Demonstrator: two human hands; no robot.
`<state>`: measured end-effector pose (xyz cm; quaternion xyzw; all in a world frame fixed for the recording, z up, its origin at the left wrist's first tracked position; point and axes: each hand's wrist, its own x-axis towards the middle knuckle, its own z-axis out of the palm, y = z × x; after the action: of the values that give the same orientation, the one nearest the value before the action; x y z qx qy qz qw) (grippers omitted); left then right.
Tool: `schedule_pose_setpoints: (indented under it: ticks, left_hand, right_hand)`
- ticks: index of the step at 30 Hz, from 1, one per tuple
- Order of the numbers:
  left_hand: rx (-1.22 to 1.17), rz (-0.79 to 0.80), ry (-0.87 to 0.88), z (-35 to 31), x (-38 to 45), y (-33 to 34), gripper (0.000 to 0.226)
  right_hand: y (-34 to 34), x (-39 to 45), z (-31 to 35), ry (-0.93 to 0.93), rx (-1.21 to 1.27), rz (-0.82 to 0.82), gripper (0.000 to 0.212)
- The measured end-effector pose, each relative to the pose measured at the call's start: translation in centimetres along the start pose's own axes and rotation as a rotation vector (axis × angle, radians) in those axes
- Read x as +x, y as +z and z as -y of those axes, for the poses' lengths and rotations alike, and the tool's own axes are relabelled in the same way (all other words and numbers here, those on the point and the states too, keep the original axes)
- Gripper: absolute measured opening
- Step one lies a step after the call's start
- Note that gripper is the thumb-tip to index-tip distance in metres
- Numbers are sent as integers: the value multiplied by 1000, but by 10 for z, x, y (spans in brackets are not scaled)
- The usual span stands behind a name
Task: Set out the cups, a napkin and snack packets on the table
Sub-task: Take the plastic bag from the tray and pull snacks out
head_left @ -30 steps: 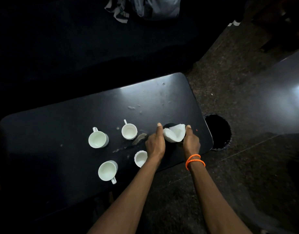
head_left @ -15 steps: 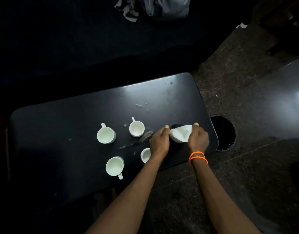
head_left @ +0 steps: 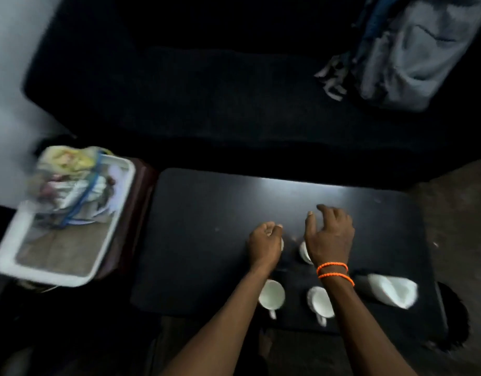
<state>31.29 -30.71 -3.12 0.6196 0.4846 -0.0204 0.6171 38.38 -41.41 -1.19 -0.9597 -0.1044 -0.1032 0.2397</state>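
Several white cups stand on the black table (head_left: 206, 240). Two of them, a left cup (head_left: 271, 295) and a right cup (head_left: 320, 301), sit near the front edge beside my forearms. My left hand (head_left: 265, 245) hovers with loosely curled fingers over a third cup (head_left: 282, 244), which is mostly hidden, and it holds nothing that I can see. My right hand (head_left: 328, 234), fingers spread, is above another cup (head_left: 304, 252). The white napkin (head_left: 391, 291) sits at the table's right end, apart from both hands. Snack packets (head_left: 71, 185) lie in a white tray (head_left: 6, 261) to the left of the table.
The tray rests on a dark red stand beside the table's left end. A dark sofa runs behind the table, with a grey bag (head_left: 423, 50) on its right part. A round dark bin (head_left: 453, 324) stands on the floor at the table's right corner.
Both hands have let go of the napkin and moved left over the cups. The view has swung left, bringing the tray with snack packets into sight.
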Motion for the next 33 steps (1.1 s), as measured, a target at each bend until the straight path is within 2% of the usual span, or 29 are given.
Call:
schedule_pose_setpoints:
  ticks: [8, 12, 18, 21, 23, 26, 29, 31, 33]
  left_hand:
    - [-108, -311, -15, 2, 53, -208, 18]
    - [-100, -441, -2, 0, 74, -308, 18]
    - [-120, -621, 54, 3, 110, -422, 13]
    - [-47, -759, 101, 9, 133, -465, 18]
    - [47, -803, 129, 13, 149, -489, 33]
    - [210, -678, 171, 21, 172, -513, 59]
    - [377, -503, 196, 29, 185, -516, 94]
    - [500, -496, 225, 36, 189, -513, 113]
    - [612, -487, 232, 42, 191, -510, 128]
  right_hand:
    - [99, -36, 190, -323, 177, 344, 26]
    - [140, -57, 280, -526, 194, 433, 21]
    - [196, -73, 384, -588, 296, 618, 26]
    - [224, -74, 425, -497, 352, 727, 21]
    - [243, -72, 446, -341, 372, 782, 26]
    - [269, -67, 468, 2, 400, 834, 31]
    - [289, -57, 483, 241, 458, 848, 28]
    - [301, -51, 492, 354, 495, 908, 28]
    - [311, -49, 498, 444, 577, 977, 15]
